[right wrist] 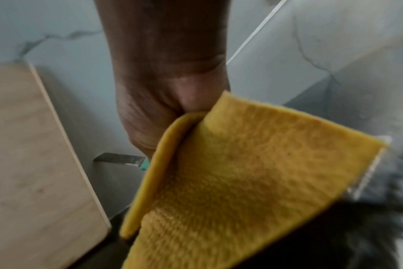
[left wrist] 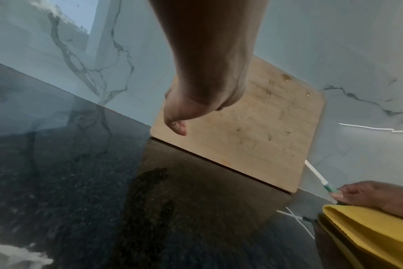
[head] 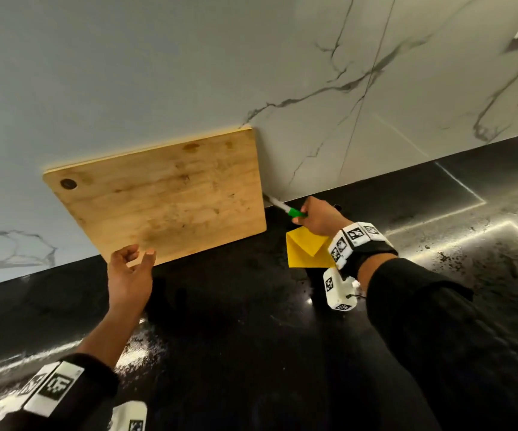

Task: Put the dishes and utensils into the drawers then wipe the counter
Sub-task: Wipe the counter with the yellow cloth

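A wooden cutting board (head: 164, 194) (left wrist: 253, 131) (right wrist: 35, 163) stands tilted on the black counter (head: 236, 321), leaning against the marble wall. My left hand (head: 130, 269) (left wrist: 196, 91) hovers at the board's lower edge with loosely curled fingers and holds nothing. Whether a fingertip touches the board I cannot tell. To the right of the board, my right hand (head: 317, 217) (left wrist: 375, 196) (right wrist: 163, 91) grips a green-handled knife (head: 285, 209) (left wrist: 316, 172) (right wrist: 120, 159). Its pale blade points at the board's right edge by the wall. The same hand holds a folded yellow cloth (head: 306, 250) (left wrist: 366, 229) (right wrist: 242, 182), which hangs under the palm.
The white marble backsplash (head: 158, 73) runs along the back of the counter. The glossy speckled countertop extends to the right (head: 469, 228) and toward me, with light reflections on it.
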`<state>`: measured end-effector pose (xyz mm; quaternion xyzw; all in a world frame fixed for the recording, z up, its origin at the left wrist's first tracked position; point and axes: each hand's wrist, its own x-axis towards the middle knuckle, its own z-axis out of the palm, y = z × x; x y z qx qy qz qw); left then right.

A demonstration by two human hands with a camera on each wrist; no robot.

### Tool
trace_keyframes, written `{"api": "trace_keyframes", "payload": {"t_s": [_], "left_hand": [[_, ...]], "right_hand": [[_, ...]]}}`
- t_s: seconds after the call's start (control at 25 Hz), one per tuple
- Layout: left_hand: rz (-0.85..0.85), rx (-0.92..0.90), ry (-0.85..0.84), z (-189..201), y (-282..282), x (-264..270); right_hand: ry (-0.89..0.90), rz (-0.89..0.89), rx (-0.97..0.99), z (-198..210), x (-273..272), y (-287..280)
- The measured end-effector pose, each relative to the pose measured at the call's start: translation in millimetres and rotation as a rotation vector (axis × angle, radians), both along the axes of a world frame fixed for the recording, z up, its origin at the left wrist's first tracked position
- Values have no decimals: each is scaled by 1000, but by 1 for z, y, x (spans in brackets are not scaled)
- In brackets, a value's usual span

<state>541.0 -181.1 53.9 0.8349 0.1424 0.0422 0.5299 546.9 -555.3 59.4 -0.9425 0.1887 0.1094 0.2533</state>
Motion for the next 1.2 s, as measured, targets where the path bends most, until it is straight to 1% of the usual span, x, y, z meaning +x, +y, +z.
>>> {"api": "trace_keyframes", "payload": {"t_s": [0.08,0.2,0.24,0.32,0.4,0.44,0.48,0.52,0.6,0.68,0.76,0.84,0.92,1.04,1.2], "left_hand": [[88,10,-43,7,6,1],[212,31,-88,15,13,5],[242,22,-80,15,17,10],[281,70,24,16,25,21],[245,107,178,16,33,33],[189,69,223,17,36,37],[132,10,229,18,39,40],[95,-38,206,21,40,41],[86,-80,135,28,48,34],[128,-88,47,32,61,17],[203,-147,-38,34,82,-4],[283,-165,-68,33,115,-30],[341,-104,-29,27,153,-56],[479,-50,61,22,243,-107],[584,-27,151,27,367,-171]], "right_hand": [[-139,-79,199,-6,-9,0],[-421,-153,461,0,-22,14],[-490,-172,522,6,-23,23],[-547,-165,594,19,-17,45],[-506,-114,654,25,-6,65],[-470,-107,708,27,-1,73],[-440,-118,772,28,4,80],[-418,-142,821,28,8,83],[-400,-165,857,31,7,92],[-421,-161,847,33,-2,103],[-452,-110,832,37,-18,125],[-448,-15,806,42,-39,159],[-431,95,746,44,-63,199],[-332,292,739,41,-90,291],[-150,412,739,37,-99,423]]}}
